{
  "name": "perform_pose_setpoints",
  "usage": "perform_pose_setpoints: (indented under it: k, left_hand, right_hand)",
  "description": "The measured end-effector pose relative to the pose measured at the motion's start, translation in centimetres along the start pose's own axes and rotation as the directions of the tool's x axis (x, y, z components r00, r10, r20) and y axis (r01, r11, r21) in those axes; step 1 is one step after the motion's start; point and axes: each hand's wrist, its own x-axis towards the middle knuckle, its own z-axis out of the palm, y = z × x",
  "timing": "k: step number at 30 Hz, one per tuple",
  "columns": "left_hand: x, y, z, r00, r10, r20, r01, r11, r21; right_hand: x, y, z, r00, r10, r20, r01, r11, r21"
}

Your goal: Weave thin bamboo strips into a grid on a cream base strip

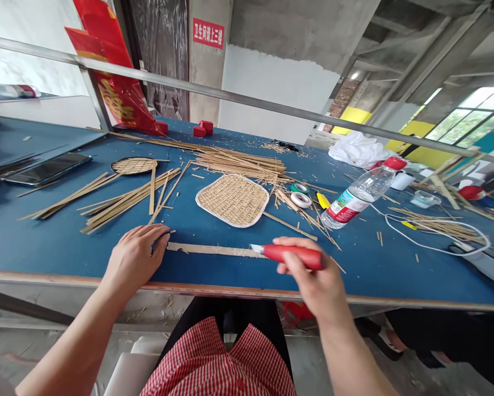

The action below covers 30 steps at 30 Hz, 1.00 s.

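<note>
Holding a flat, pale bamboo-like strip (214, 250) in the curled left hand (137, 254) and a red-handled metal knife (286, 254) over it in the clenched right hand (318, 275), seemingly mid-scrape between the two, with a finished-looking white-edged woven tan mat (232, 201) beyond

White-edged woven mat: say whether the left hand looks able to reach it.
Probably yes: the left hand is close, with mostly bare tabletop between it and the woven mat, but it may need to leave the pale strip.
</note>
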Motion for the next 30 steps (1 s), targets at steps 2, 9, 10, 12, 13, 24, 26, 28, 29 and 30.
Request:
perform_pose_setpoints:
  k: [2, 9, 10, 12, 13, 24, 26, 28, 29, 30]
  left_hand:
    - [0.0, 0.0, -0.1, 1.000, -0.009, 0.012, 0.009, 1.000, 0.002]
    - [-0.1, 0.0, -0.2, 1.000, -0.006, 0.023, 0.006, 1.000, -0.014]
    - [-0.1, 0.0, -0.3, 1.000, -0.007, 0.023, 0.007, 1.000, -0.011]
    - [-0.1, 0.0, -0.2, 1.000, -0.004, 0.020, 0.004, 1.000, -0.006]
    - [-0.2, 0.0, -0.2, 1.000, -0.001, 0.018, 0.001, 1.000, -0.003]
    - [-0.1, 0.0, -0.2, 0.999, 0.004, 0.033, -0.005, 1.000, 0.012]
    - [-0.1, 0.1, -0.2, 1.000, 0.002, 0.030, -0.002, 1.000, 0.014]
    - [-0.1, 0.1, -0.2, 1.000, 0.005, 0.027, -0.006, 1.000, 0.018]
    - [-0.1, 0.1, -0.2, 1.000, 0.010, 0.026, -0.010, 1.000, 0.022]
    - [-0.1, 0.1, -0.1, 1.000, 0.015, 0.024, -0.016, 1.000, 0.027]
  right_hand:
    - [0.0, -0.4, 2.3, 0.994, -0.028, 0.103, 0.022, 0.998, 0.060]
    - [-0.2, 1.6, 1.4, 0.998, 0.059, 0.037, -0.060, 0.998, 0.037]
    - [-0.4, 2.0, 0.3, 0.997, 0.079, 0.003, -0.079, 0.997, 0.025]
    - [-0.6, 2.5, -1.5, 0.992, 0.114, -0.060, -0.115, 0.993, 0.001]
    - [-0.7, 2.5, -2.1, 0.988, 0.124, -0.090, -0.125, 0.992, -0.010]
    - [-1.1, 1.7, 1.6, 0.999, 0.034, -0.002, -0.034, 0.998, 0.061]
    - [-1.1, 2.7, -0.1, 0.996, 0.050, -0.070, -0.049, 0.999, 0.023]
    - [-1.1, 3.6, -2.2, 0.986, 0.068, -0.152, -0.071, 0.997, -0.017]
    - [-1.1, 3.8, -3.1, 0.978, 0.078, -0.195, -0.087, 0.996, -0.036]
    - [-1.1, 4.0, -3.7, 0.969, 0.086, -0.232, -0.101, 0.994, -0.052]
